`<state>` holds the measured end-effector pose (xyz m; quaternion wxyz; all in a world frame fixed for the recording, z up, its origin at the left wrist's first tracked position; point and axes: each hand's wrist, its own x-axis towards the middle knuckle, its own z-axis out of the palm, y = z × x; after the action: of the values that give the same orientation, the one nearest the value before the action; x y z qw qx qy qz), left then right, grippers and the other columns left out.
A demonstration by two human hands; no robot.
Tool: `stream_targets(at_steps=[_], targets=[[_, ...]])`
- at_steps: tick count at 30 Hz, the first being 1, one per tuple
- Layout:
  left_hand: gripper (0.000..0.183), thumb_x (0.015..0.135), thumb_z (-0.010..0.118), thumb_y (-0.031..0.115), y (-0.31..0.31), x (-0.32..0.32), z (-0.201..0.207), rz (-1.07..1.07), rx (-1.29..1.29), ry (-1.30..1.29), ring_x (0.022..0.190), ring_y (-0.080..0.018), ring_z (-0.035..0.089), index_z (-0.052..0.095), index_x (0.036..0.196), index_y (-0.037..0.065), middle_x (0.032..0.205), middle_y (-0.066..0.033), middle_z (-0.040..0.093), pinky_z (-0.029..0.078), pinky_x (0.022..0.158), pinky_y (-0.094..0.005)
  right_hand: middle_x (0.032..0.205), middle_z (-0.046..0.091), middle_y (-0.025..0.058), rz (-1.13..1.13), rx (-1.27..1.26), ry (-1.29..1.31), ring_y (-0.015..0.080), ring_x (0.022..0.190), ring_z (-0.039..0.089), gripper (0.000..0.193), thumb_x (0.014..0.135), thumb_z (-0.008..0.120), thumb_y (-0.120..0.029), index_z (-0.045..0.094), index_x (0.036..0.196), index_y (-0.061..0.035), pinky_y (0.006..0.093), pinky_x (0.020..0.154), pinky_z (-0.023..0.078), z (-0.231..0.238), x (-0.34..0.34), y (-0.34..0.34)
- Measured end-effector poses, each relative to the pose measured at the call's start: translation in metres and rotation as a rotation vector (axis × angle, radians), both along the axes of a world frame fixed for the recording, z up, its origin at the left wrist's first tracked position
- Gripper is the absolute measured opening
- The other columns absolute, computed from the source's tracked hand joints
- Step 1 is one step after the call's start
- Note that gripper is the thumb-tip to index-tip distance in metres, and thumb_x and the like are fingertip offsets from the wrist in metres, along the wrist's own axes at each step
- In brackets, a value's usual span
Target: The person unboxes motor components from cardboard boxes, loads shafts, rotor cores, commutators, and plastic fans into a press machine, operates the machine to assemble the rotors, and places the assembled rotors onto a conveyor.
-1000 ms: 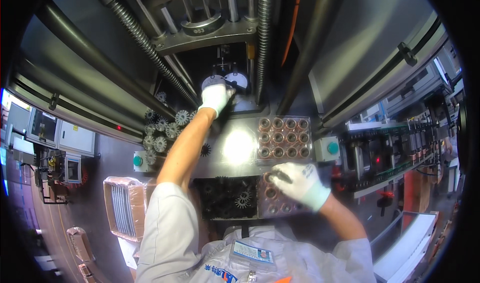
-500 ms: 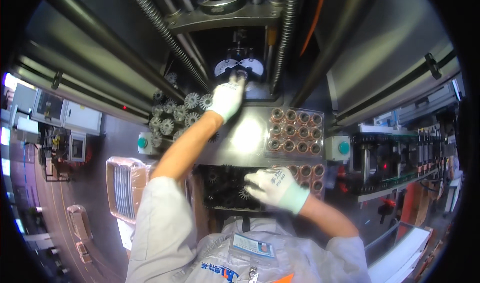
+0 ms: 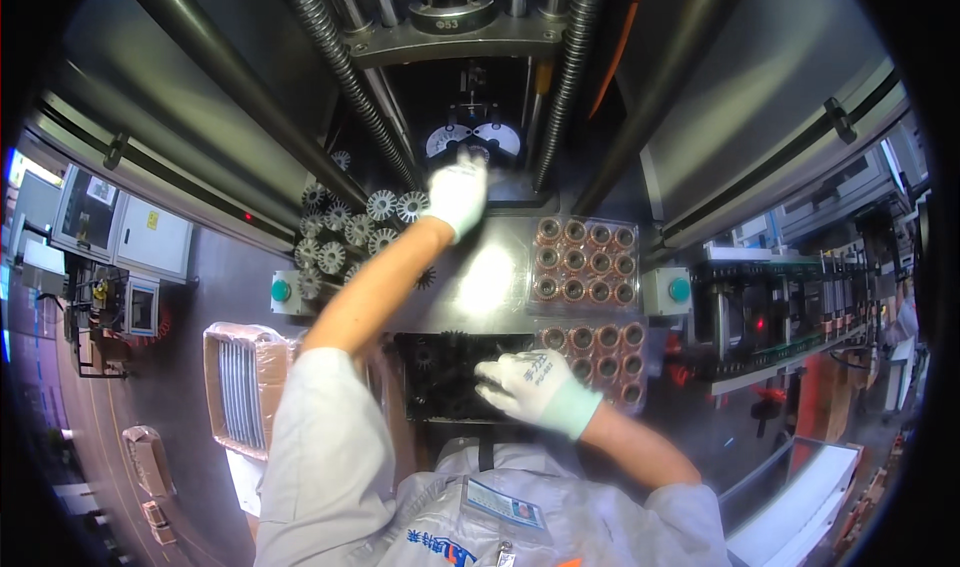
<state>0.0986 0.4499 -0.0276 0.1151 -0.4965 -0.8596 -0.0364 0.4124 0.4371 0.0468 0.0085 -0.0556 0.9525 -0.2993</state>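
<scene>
My left hand (image 3: 459,195), in a white glove, reaches forward into the press. Its fingers are drawn together at a small round part (image 3: 480,154) in the fixture with two pale rounded plates (image 3: 495,139); the fingertips hide most of the grip. Nearer me, my gloved right hand (image 3: 530,382) is over the right side of a black tray (image 3: 418,405) holding dark toothed cores. The right fingers are bent and close together; whatever is between them cannot be made out. Left of my left hand stand several slotted metal cores (image 3: 381,205) in a cluster.
Two clear trays of copper-wound rings (image 3: 599,262) (image 3: 607,339) lie on the right. Thick columns and coiled springs (image 3: 338,62) flank the fixture below the press plate (image 3: 455,42). Green buttons (image 3: 281,291) (image 3: 680,289) stand at both sides. A wrapped carton (image 3: 250,392) is at left.
My right hand has shifted slightly left and down over the black tray; a toothed core seen by its fingertips is now hidden. My left hand stays at the fixture, with little movement.
</scene>
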Motion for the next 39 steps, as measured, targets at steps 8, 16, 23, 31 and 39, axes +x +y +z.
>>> stream_targets(at_steps=[8,16,23,31,39], targets=[[0.024,0.094,0.061,0.028,-0.001,-0.003,0.027,-0.011,0.163,-0.170,0.081,-0.0367,0.069,0.071,0.111,0.013,0.097,-0.0201,0.068,0.055,0.072,-0.0458,0.079,0.065,0.0096,0.001,-0.037,-0.017,0.0280,0.076,0.068,0.023,0.094,0.060,-0.035,0.062,0.099,-0.0127,0.0417,0.066,0.054,0.000,0.000,0.003],[0.028,0.089,0.069,0.031,0.030,-0.045,0.026,0.086,0.028,-0.328,0.091,-0.0379,0.068,0.074,0.090,0.003,0.093,-0.0200,0.071,0.052,0.081,-0.0466,0.078,0.065,0.0087,-0.060,-0.083,0.060,0.0276,0.075,0.068,0.022,0.093,0.062,-0.035,0.062,0.098,-0.0134,0.0415,0.064,0.054,-0.004,0.008,0.013],[0.029,0.091,0.067,0.033,0.030,-0.022,0.016,0.157,0.217,-0.238,0.085,-0.0388,0.067,0.071,0.091,0.004,0.087,-0.0202,0.069,0.052,0.077,-0.0496,0.076,0.064,0.0074,-0.073,-0.112,0.110,0.0260,0.073,0.068,0.021,0.092,0.064,-0.034,0.062,0.096,-0.0138,0.0413,0.062,0.053,-0.007,0.003,0.020],[0.048,0.093,0.064,0.028,-0.009,0.009,0.007,-0.031,0.105,0.011,0.093,-0.0361,0.069,0.055,0.134,0.004,0.135,-0.0263,0.055,0.055,0.078,-0.0467,0.078,0.064,0.0076,-0.079,-0.118,0.088,0.0260,0.073,0.068,0.022,0.093,0.062,-0.035,0.063,0.096,-0.0130,0.0408,0.064,0.053,0.007,0.011,0.028],[0.056,0.093,0.061,0.020,-0.007,0.011,0.015,-0.013,-0.086,0.044,0.092,-0.0357,0.070,0.045,0.144,0.004,0.144,-0.0263,0.050,0.056,0.077,-0.0463,0.079,0.065,0.0087,-0.033,-0.145,0.114,0.0264,0.075,0.069,0.023,0.094,0.060,-0.035,0.064,0.101,-0.0134,0.0405,0.065,0.053,0.008,0.007,0.030]])
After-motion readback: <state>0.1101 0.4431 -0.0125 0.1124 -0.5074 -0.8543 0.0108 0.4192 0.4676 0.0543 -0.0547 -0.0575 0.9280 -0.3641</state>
